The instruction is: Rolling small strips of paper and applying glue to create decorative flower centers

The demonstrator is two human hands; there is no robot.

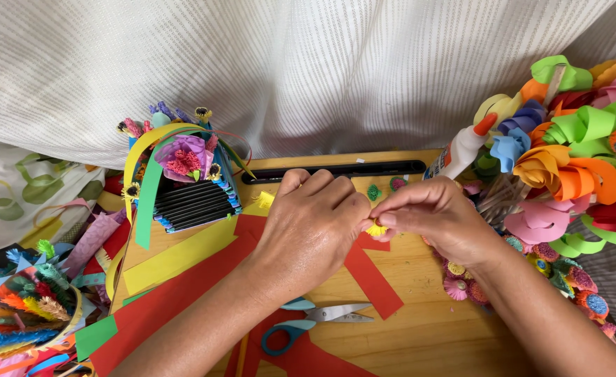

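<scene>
Two hands (374,220) largely hide a yellow fringed flower (376,229).

Yellow fringed paper flower (376,228), red paper strips (373,279), blue-handled scissors (308,324), white striped cloth (287,63).

White ribbed curtain (308,70) behind, wooden board (433,328) below, soft even light

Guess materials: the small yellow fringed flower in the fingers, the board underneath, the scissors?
Small yellow fringed flower, pinched between left hand and right hand: looks like matte paper, cut into fine fringe and rolled.
Light brown board: likely wood or wood laminate; visible grain, slight sheen.
Teal-handled scissors: shiny grey blades, probably steel; smooth handles look like plastic.
</scene>
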